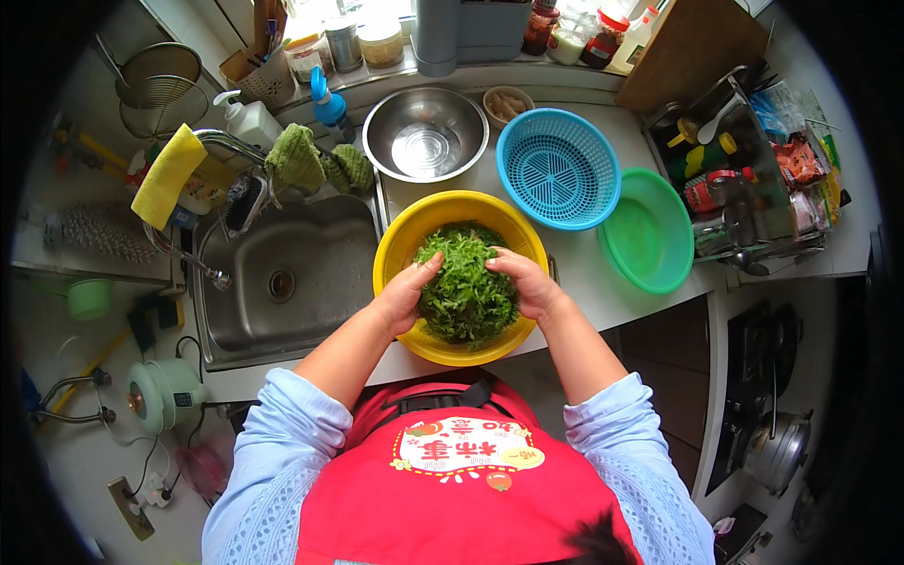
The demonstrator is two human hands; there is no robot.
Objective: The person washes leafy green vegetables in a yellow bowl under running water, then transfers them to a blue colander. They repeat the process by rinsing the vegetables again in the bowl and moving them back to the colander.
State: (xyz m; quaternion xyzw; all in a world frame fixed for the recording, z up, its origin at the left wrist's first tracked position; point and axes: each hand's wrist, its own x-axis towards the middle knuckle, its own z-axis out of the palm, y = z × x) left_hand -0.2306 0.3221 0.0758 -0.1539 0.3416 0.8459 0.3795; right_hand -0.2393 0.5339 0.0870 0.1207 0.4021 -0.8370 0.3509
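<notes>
A heap of leafy greens fills the yellow plastic basin at the counter's front edge. My left hand clasps the heap from the left, its thumb lying on top of the leaves. From the right, my right hand holds the same greens, the thumb near the top and the lower fingers hidden among the leaves. Both hands are inside the basin's rim. Behind the basin stands a stainless steel bowl. To the right are a blue plastic colander and a green plastic basin.
The steel sink lies left of the basin, with a faucet above it. A yellow cloth and a green towel hang there. A small bowl sits behind the colander. A rack of bottles and utensils stands at right.
</notes>
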